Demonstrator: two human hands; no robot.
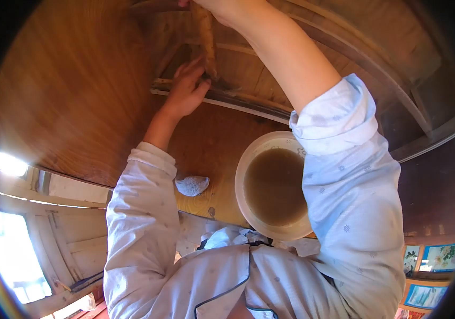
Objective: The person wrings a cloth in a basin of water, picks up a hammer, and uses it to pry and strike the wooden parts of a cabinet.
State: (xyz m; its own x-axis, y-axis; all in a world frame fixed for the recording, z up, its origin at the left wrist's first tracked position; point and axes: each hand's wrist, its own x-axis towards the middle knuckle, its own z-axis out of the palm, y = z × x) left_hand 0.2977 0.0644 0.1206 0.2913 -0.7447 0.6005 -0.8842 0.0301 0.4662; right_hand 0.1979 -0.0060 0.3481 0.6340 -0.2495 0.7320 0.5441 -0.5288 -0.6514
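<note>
My right hand [222, 9] reaches up at the top edge of the head view, largely cut off, beside a rough wooden strut [206, 40]. A fingertip shows on the strut's other side, but its grip is hidden. Below and to the left, my left hand [189, 91] is raised to the strut's lower end, fingers stretched out and thumb apart. Its fingertips are at or touching the wood; firm contact is hard to tell. Under my arms stands a wide pale basin [242, 186] of murky brown water, partly covered by my right sleeve. A crumpled whitish cloth [192, 185] lies left of it.
A broad varnished wooden panel [68, 90] rises at the left. Wooden framing with curved ribs [366, 48] spans the upper right. The basin and cloth rest on a brown wooden surface [201, 138]. A bright window [14, 255] is at lower left, framed pictures [443, 258] at lower right.
</note>
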